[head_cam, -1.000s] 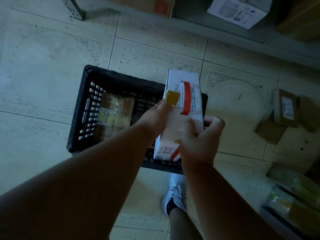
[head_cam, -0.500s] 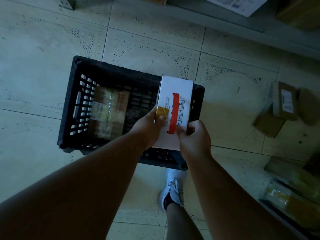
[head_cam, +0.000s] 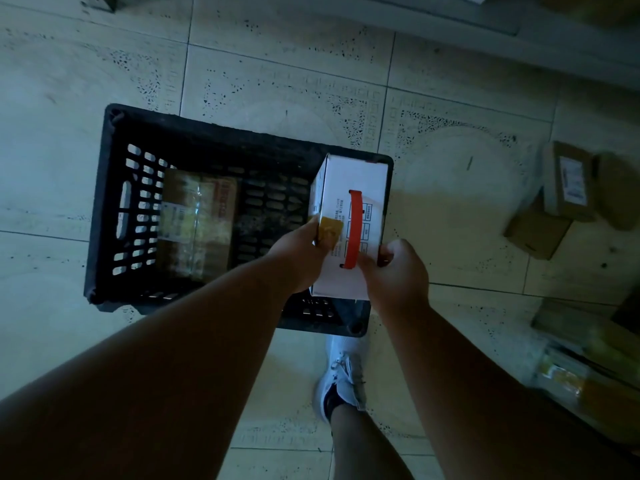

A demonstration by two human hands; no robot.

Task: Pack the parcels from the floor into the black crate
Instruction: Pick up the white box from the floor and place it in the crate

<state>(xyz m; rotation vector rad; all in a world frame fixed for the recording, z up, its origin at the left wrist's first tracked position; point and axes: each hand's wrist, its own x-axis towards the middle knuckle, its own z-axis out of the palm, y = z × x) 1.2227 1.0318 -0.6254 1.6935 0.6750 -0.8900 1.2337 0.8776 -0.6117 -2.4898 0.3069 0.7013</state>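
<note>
A black slotted crate point(head_cam: 114, 216) stands on the tiled floor. Inside it, against the left side, lies a brown parcel point(head_cam: 197, 220) wrapped in clear film. Both hands hold a white box point(head_cam: 360, 181) with a red carry handle at the crate's right end, its top face level. My left hand point(head_cam: 304, 254) grips the box's near left edge beside a yellow sticker. My right hand point(head_cam: 398, 271) grips its near right corner. The lower part of the box is hidden behind my hands.
Several brown cardboard parcels point(head_cam: 568, 188) lie on the floor to the right. More wrapped packages point(head_cam: 568, 375) sit at the lower right. My white shoe point(head_cam: 346, 375) stands just behind the crate. A shelf base runs along the top edge.
The white box has gone from tilted above the crate to level and lower at the crate's right end. Both hands moved down with it.
</note>
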